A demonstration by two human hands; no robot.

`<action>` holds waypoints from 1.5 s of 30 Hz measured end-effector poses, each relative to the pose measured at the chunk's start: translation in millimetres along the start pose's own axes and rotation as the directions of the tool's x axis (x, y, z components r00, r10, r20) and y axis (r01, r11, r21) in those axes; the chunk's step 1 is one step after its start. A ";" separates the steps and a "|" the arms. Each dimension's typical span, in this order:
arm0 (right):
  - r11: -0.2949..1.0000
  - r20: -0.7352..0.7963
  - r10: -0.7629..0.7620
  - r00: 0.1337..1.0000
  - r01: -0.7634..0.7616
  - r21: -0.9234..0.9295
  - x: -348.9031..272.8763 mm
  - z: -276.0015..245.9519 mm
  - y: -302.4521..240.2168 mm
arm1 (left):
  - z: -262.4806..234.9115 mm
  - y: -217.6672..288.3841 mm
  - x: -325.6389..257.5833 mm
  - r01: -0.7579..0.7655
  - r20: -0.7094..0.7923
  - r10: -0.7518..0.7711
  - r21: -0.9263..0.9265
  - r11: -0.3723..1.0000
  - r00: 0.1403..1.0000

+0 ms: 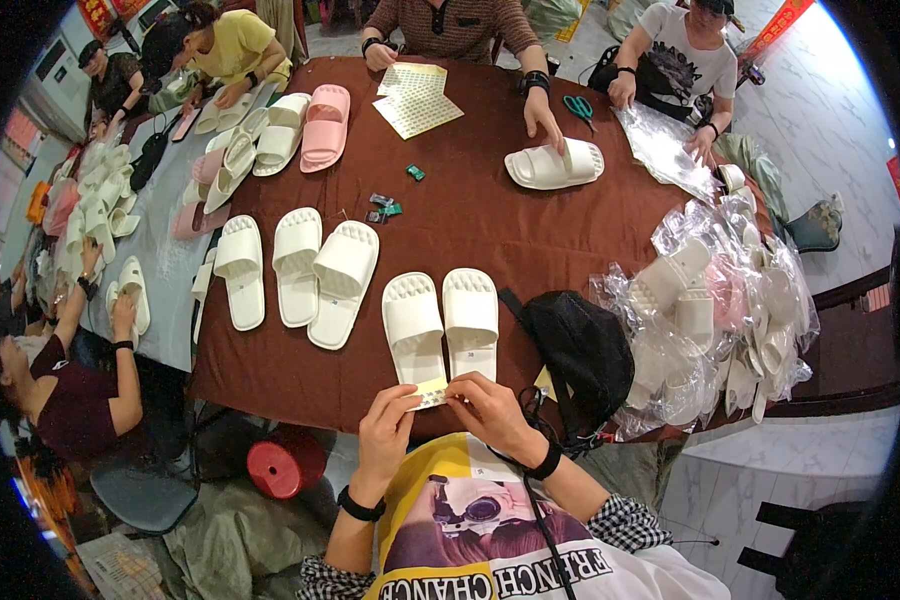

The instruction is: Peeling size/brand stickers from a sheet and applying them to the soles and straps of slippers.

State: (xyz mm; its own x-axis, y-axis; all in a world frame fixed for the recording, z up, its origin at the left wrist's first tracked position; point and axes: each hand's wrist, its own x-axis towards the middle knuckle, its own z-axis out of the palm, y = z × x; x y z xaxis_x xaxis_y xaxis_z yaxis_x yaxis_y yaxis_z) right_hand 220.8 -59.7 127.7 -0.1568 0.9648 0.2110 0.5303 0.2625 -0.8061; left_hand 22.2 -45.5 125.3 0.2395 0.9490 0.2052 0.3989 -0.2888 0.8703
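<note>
Right in front of me, a pair of cream slide slippers lies side by side, the left slipper (413, 325) and the right slipper (472, 310). The right one has a small label on its insole. Over their near ends, my left hand (382, 430) pinches a small yellowish sticker sheet (429, 388) with rows of dark marks. My right hand (495, 412) has its fingertips pressed together at the sheet's right edge. Whether a single sticker is between those fingertips is too small to tell. Both hands wear dark wristbands.
More cream slippers (342, 285) lie to the left, with a pink pair (325, 130) beyond. A black bag (575, 350) and plastic-wrapped slippers (690, 310) stand at right. Across the brown table (450, 215), a person's hand (545, 120) touches a white slipper (555, 165). Teal scissors (578, 108) lie nearby.
</note>
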 end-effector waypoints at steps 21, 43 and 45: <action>0.976 0.151 0.022 0.988 0.011 -0.216 54.5 52.7 77.3 | -1.2 -36.7 -39.9 0.151 0.043 -0.148 -0.057 0.987 0.988; 0.864 0.232 -0.192 0.954 0.276 -0.421 42.2 58.6 76.5 | -1.4 -41.0 -40.9 0.183 0.072 -0.179 -0.053 0.982 0.981; 0.873 0.291 -0.180 0.940 0.289 -0.393 36.0 53.4 73.4 | -0.5 -41.4 -40.8 0.186 0.071 -0.182 -0.057 0.981 0.981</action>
State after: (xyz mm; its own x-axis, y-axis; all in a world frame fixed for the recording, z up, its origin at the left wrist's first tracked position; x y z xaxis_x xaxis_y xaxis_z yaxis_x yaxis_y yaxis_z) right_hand 209.7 -6.4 46.6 -0.4853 0.8552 0.1819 0.7449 0.5133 -0.4261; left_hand -4.5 -72.2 81.0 0.2251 0.9743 0.0115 0.3858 -0.0999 0.9172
